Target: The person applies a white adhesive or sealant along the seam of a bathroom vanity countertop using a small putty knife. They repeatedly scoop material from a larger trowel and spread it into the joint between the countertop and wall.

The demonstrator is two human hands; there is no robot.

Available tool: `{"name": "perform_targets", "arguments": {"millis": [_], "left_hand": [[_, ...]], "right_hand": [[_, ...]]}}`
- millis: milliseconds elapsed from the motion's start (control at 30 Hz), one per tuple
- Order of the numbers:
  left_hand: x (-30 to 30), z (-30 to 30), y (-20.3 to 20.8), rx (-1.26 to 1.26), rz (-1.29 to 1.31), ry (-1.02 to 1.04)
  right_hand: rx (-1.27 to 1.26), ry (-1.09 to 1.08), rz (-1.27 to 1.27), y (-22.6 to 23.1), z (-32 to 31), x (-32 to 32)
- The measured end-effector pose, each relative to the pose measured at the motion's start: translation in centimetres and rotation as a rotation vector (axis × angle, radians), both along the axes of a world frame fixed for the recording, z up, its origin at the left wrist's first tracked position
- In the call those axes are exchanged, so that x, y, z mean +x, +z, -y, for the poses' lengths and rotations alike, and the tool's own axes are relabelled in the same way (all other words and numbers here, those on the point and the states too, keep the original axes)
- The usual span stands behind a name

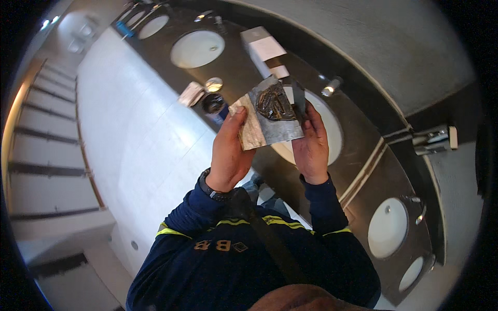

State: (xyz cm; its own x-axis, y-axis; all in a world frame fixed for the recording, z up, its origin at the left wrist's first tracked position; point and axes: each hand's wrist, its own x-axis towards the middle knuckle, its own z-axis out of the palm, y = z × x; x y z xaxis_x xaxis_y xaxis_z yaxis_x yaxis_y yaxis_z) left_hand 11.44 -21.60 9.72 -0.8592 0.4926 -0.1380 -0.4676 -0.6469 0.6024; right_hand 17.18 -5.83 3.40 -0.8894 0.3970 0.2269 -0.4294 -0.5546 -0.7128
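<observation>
My left hand (229, 150) grips a small flat square board (280, 132), grey with a pale tan strip down its left side; the thumb presses on the tan strip. A mound of glossy dark brown paste (275, 102) sits on the board's grey face. At the board's right edge, my right hand (312, 142) is closed round a thin dark scraper blade (298, 96), its fingers partly hidden. Just beyond my left hand stands an open can (213, 104) with dark contents. Next to it lie a round shiny lid (213, 84) and a tan block (192, 94).
A long dark countertop (282, 179) curves across the view. Set into it are several white basins, one (332, 129) right behind the board, another (198, 49) farther off. A white box (263, 49) rests on the counter. Metal taps (331, 87) line its wall side. Pale floor (140, 119) lies left.
</observation>
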Motion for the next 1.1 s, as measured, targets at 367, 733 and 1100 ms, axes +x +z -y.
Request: {"name": "perform_targets", "arguments": {"millis": [367, 733, 1100], "left_hand": [[4.6, 14.4, 1.9, -0.02, -0.094, 0.226], [2.1, 41.4, -0.8, -0.197, -0.455, 0.847], [-1.5, 57.1, -0.9, -0.886, -0.762, 0.909]], "right_hand": [[0.902, 0.09, -0.127, 2.7, 9.9, -1.1], [0.617, 0.316, 0.156, 5.2, 34.6, -2.7], [0.886, 0.477, 0.181, 8.3, 51.6, -13.3]]}}
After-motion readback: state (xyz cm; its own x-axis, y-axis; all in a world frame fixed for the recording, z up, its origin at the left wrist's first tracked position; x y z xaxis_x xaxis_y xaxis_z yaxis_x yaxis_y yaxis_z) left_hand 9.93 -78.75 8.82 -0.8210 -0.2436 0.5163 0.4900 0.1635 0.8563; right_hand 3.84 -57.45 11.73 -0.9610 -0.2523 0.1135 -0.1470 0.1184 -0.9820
